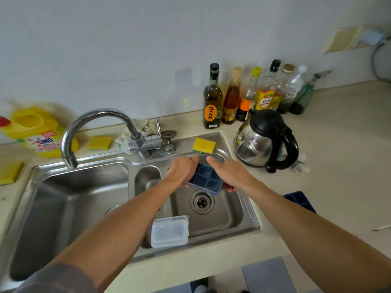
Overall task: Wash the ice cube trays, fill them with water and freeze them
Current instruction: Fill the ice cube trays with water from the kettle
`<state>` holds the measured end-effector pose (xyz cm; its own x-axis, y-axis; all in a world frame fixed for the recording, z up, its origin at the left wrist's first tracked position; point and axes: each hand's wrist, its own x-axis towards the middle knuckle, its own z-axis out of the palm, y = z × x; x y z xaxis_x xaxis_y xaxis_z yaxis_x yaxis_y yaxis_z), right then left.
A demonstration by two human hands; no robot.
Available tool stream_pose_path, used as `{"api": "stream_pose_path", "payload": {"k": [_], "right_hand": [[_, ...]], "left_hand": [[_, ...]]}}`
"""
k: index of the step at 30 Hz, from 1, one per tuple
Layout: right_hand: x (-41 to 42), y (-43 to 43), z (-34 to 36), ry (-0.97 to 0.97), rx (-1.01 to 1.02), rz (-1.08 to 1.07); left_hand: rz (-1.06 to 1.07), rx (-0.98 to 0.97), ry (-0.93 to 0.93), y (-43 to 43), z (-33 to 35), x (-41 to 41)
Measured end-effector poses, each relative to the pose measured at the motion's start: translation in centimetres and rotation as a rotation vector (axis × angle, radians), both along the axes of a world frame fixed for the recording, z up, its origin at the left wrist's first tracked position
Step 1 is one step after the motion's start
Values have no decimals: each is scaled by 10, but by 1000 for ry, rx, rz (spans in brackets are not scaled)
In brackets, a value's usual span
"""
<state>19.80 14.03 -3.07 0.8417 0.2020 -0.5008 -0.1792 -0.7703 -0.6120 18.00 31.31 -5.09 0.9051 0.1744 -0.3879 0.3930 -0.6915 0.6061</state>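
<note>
Dark-blue ice cube tray, square cells up, tilted over right sink basin. Left grip clasps its left end, right grip its right end.

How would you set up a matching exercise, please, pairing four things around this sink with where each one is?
Things:
1. blue ice cube tray
2. clear plastic container
3. kettle
4. yellow detergent bottle

Places:
A. on the counter, right of the sink
B. far left, behind the sink
C. held between the left hand and right hand, over the right basin
D. at the sink's near edge

Pairs: 1-C, 2-D, 3-A, 4-B
</note>
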Motion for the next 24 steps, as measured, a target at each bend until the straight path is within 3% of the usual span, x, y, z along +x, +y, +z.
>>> {"api": "stream_pose_path", "payload": {"k": [7, 10, 19, 24], "right_hand": [[8, 20, 13, -179, -156, 113], [6, 23, 13, -216, -209, 72], [16, 6, 4, -210, -146, 114], [29, -3, 5, -145, -71, 172]], "left_hand": [[-346, 311, -56, 11, 26, 9], [-325, 235, -46, 15, 23, 13], [-330, 257, -47, 3, 18, 25], [-179, 161, 7, -18, 23, 23]]}}
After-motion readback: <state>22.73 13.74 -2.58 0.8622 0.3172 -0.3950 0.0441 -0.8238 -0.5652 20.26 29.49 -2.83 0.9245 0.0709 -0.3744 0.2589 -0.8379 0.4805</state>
